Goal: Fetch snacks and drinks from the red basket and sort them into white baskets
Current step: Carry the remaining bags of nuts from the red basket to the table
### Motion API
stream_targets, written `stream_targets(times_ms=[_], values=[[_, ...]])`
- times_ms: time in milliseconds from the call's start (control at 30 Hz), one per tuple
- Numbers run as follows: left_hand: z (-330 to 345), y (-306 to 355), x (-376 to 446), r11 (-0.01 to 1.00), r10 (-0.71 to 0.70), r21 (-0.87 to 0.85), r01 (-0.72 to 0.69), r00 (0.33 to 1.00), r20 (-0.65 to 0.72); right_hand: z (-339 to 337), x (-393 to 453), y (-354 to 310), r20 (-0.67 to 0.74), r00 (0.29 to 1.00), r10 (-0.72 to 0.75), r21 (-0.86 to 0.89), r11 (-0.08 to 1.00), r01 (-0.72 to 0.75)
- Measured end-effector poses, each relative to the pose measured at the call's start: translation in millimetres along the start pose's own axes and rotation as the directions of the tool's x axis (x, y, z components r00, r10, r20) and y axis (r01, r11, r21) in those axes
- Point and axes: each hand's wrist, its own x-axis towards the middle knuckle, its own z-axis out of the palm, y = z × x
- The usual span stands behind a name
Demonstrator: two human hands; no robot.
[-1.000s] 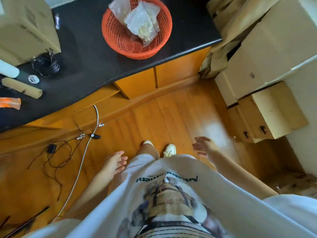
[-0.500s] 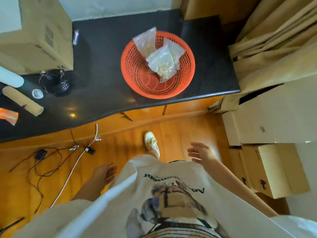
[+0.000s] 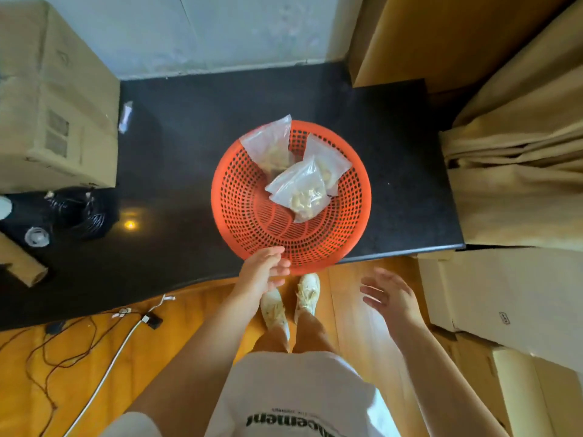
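A round red basket (image 3: 252, 222) sits near the front edge of a black counter (image 3: 189, 137). Inside it lie three clear plastic snack bags: one at the front (image 3: 299, 189) with pale pieces, one against the far rim (image 3: 271, 143), one behind on the right (image 3: 328, 162). My left hand (image 3: 263, 272) is raised at the basket's near rim, fingers relaxed, holding nothing; whether it touches the rim is unclear. My right hand (image 3: 389, 298) hovers lower right of the basket, fingers spread, empty. No white baskets are in view.
A large cardboard box (image 3: 53, 99) stands on the counter's left, with a black cable coil (image 3: 85, 212) and a cardboard tube (image 3: 22, 263) before it. Beige curtains (image 3: 517, 171) and stacked boxes (image 3: 504, 304) crowd the right. Cables (image 3: 104, 357) lie on the wooden floor.
I have stepped up to the counter; the basket now lies straight ahead. Both hands rose from my sides, the left up to the basket's near rim, the right just below it.
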Motion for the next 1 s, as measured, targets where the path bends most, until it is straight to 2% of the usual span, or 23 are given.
stream_targets(times_ms=[200, 400, 500, 633, 833, 933, 1000], values=[[47.6, 21.9, 68.7, 0.978, -0.012, -0.208, -0.006, 0.996, -0.087, 57.2, 64.0, -54.1, 0.13, 0.959, -0.251, -0.197, 0.942, 0.273], [75.6, 24.4, 124.5, 0.979, 0.008, -0.201, -0.035, 0.991, -0.131, 102.2, 122.2, -75.1, 0.224, 0.899, -0.376, -0.302, 0.85, 0.431], [79.7, 21.7, 140.2, 0.988, 0.048, -0.14, -0.071, 0.986, -0.161, 117.4, 139.9, -79.0, 0.246, 0.88, -0.406, -0.294, 0.834, 0.467], [83.5, 21.1, 150.6, 0.975, 0.199, -0.07, -0.211, 0.969, -0.143, 124.7, 155.4, -76.5, 0.231, 0.868, -0.44, -0.316, 0.809, 0.495], [78.2, 22.1, 153.4, 0.945, 0.32, -0.016, -0.326, 0.937, -0.141, 123.9, 161.3, -71.5, 0.234, 0.88, -0.414, -0.351, 0.808, 0.473], [60.8, 22.5, 142.5, 0.915, 0.403, 0.042, -0.401, 0.904, -0.142, 127.7, 164.0, -70.3, 0.201, 0.891, -0.406, -0.382, 0.805, 0.453], [44.8, 21.8, 133.0, 0.896, 0.442, 0.015, -0.444, 0.887, -0.133, 135.7, 167.1, -69.0, 0.157, 0.889, -0.431, -0.393, 0.798, 0.457]])
